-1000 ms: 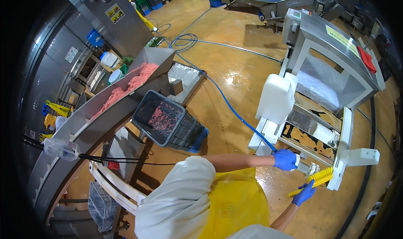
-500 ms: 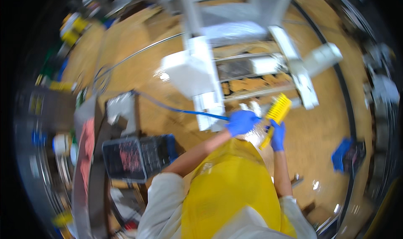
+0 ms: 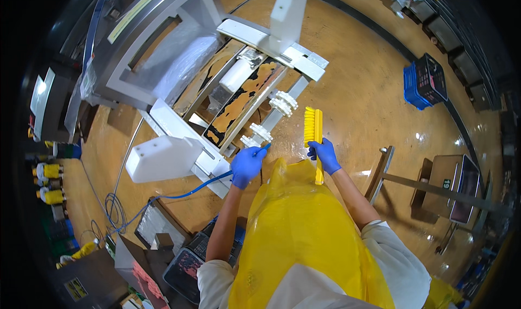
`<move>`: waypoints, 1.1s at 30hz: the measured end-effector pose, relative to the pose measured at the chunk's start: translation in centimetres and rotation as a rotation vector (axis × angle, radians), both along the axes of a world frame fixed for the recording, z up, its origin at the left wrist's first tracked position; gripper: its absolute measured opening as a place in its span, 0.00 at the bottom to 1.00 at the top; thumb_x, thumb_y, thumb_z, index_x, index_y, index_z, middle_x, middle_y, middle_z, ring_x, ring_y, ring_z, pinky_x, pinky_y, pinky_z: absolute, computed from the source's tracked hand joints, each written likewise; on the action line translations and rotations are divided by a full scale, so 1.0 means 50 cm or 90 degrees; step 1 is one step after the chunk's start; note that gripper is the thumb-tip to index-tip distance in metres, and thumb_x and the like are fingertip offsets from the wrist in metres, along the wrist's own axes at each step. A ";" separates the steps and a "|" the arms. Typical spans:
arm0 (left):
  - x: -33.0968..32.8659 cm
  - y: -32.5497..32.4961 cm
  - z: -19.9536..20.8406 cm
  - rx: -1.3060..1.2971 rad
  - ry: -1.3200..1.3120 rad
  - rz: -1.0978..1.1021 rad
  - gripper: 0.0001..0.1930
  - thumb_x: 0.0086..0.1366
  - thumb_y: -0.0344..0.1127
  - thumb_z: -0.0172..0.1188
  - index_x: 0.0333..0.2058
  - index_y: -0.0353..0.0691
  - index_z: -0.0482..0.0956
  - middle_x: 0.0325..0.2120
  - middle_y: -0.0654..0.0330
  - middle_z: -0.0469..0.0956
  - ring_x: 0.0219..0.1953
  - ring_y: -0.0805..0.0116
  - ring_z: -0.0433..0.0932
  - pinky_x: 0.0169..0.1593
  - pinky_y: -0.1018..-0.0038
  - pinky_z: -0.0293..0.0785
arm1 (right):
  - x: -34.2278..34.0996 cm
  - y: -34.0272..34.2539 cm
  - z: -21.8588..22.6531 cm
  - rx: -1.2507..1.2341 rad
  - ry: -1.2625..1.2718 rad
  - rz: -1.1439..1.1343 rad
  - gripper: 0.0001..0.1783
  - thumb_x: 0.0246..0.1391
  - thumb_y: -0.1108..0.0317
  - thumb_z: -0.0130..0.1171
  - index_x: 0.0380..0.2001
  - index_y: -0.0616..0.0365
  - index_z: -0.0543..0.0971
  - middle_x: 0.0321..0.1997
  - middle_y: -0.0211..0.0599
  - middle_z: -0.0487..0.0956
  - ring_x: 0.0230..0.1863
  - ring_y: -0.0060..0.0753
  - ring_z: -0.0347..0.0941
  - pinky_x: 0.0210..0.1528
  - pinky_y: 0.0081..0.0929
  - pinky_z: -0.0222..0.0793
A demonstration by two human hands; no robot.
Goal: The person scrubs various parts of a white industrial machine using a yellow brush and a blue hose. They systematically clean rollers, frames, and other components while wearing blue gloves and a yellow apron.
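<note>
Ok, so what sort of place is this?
Probably a meat-processing plant: what looks like pink ground meat lies in a metal trough, a conveyor frame carries white sprockets, and the worker wears a yellow apron.

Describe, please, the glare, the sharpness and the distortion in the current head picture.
Head view: bright glare spots on the glossy floor, and shine on the plastic sheeting; head view: yellow brush, left hand and right hand look reasonably sharp; head view: black fisheye rim, with the dark floor strip appearing curved.
</note>
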State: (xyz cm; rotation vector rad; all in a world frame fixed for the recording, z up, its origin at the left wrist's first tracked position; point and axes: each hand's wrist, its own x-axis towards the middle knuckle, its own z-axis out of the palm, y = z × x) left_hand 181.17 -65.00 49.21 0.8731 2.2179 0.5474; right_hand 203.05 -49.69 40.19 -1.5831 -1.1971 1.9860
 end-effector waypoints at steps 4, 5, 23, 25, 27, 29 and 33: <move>0.023 -0.015 -0.028 -0.015 0.018 -0.059 0.17 0.60 0.52 0.56 0.34 0.46 0.84 0.27 0.53 0.81 0.31 0.51 0.80 0.36 0.63 0.73 | 0.030 -0.010 -0.019 -0.046 -0.009 -0.057 0.13 0.50 0.67 0.61 0.37 0.60 0.72 0.24 0.33 0.76 0.21 0.25 0.74 0.21 0.24 0.70; 0.028 -0.020 -0.034 0.017 0.030 -0.072 0.17 0.60 0.51 0.56 0.33 0.46 0.84 0.26 0.53 0.81 0.31 0.51 0.79 0.35 0.62 0.73 | 0.034 -0.013 -0.019 -0.054 -0.009 -0.071 0.13 0.49 0.68 0.62 0.37 0.60 0.72 0.25 0.33 0.76 0.21 0.25 0.74 0.22 0.24 0.70; 0.034 -0.067 -0.058 0.152 0.186 -0.110 0.17 0.61 0.51 0.56 0.32 0.44 0.84 0.23 0.54 0.81 0.26 0.54 0.79 0.31 0.62 0.73 | 0.047 -0.032 -0.016 0.009 -0.010 0.173 0.14 0.48 0.63 0.65 0.28 0.63 0.76 0.15 0.29 0.70 0.12 0.22 0.64 0.14 0.23 0.61; 0.030 -0.089 -0.067 0.157 0.092 -0.065 0.17 0.62 0.51 0.55 0.31 0.44 0.84 0.21 0.55 0.80 0.24 0.56 0.79 0.31 0.64 0.73 | 0.047 -0.019 -0.023 0.012 -0.010 0.188 0.13 0.48 0.63 0.65 0.28 0.63 0.76 0.15 0.29 0.70 0.11 0.22 0.64 0.14 0.23 0.61; 0.038 -0.102 -0.065 0.133 0.008 -0.009 0.18 0.62 0.51 0.55 0.29 0.43 0.83 0.19 0.56 0.79 0.22 0.57 0.78 0.30 0.65 0.72 | 0.048 -0.008 -0.023 0.019 -0.011 0.183 0.13 0.48 0.64 0.65 0.28 0.63 0.76 0.15 0.30 0.71 0.11 0.22 0.65 0.14 0.22 0.62; 0.060 -0.117 -0.013 0.071 -0.062 0.061 0.18 0.62 0.50 0.55 0.28 0.41 0.83 0.17 0.56 0.78 0.21 0.60 0.77 0.29 0.66 0.72 | 0.042 -0.002 -0.011 0.023 -0.016 0.171 0.13 0.48 0.64 0.65 0.29 0.63 0.76 0.16 0.29 0.71 0.12 0.22 0.66 0.15 0.22 0.63; 0.074 -0.156 -0.063 0.131 -0.068 0.091 0.19 0.62 0.49 0.56 0.25 0.39 0.81 0.17 0.55 0.77 0.20 0.62 0.76 0.28 0.67 0.71 | 0.031 0.000 0.005 0.011 0.022 0.147 0.12 0.49 0.64 0.65 0.30 0.62 0.76 0.17 0.30 0.72 0.14 0.22 0.68 0.17 0.21 0.66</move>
